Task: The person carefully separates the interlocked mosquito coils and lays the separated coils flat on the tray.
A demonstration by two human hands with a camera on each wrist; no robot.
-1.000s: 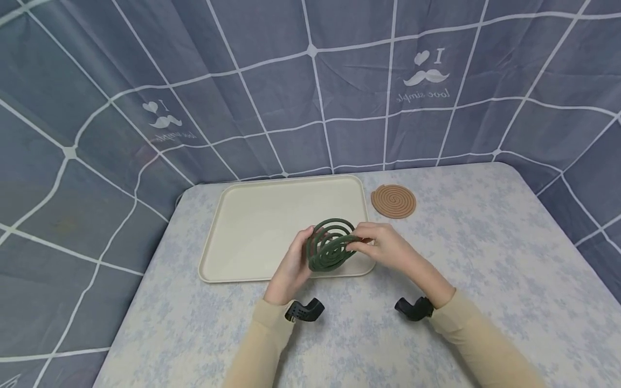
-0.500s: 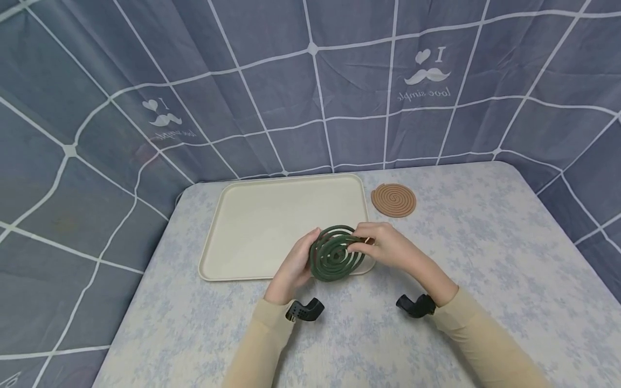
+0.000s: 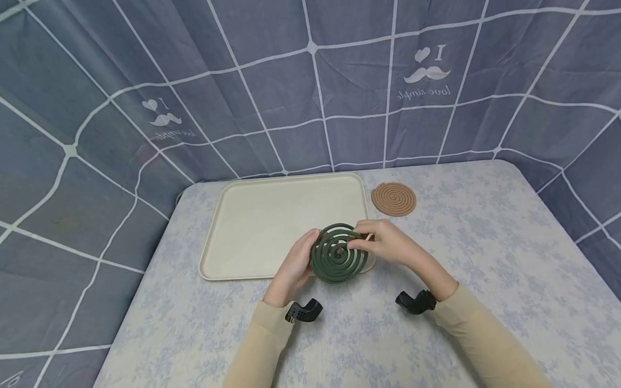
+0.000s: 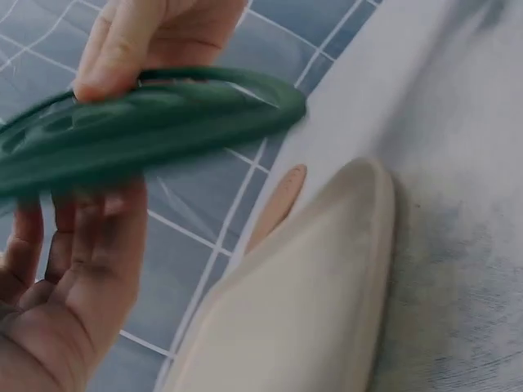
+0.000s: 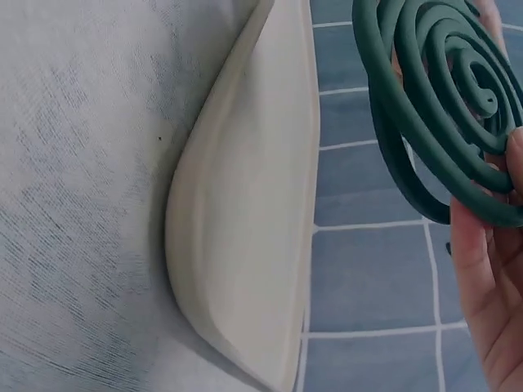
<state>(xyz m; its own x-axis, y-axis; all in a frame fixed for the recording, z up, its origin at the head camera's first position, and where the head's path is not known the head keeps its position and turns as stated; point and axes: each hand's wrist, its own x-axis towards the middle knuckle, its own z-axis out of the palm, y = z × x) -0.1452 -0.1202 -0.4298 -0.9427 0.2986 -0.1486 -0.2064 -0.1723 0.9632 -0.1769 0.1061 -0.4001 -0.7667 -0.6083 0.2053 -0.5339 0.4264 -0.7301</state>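
- The dark-green spiral coil (image 3: 339,256) is held above the four-o'clock corner of the cream rectangular tray (image 3: 271,226).
- Its rim is grasped at nine o'clock by the fingers of the left hand (image 3: 291,261), and pinched at two o'clock by those of the right hand (image 3: 383,241).
- Behind, one loop stands apart; probably the loops should be eased gently, without bending, since they could snap.
- Light, equal support is advised from both sides.
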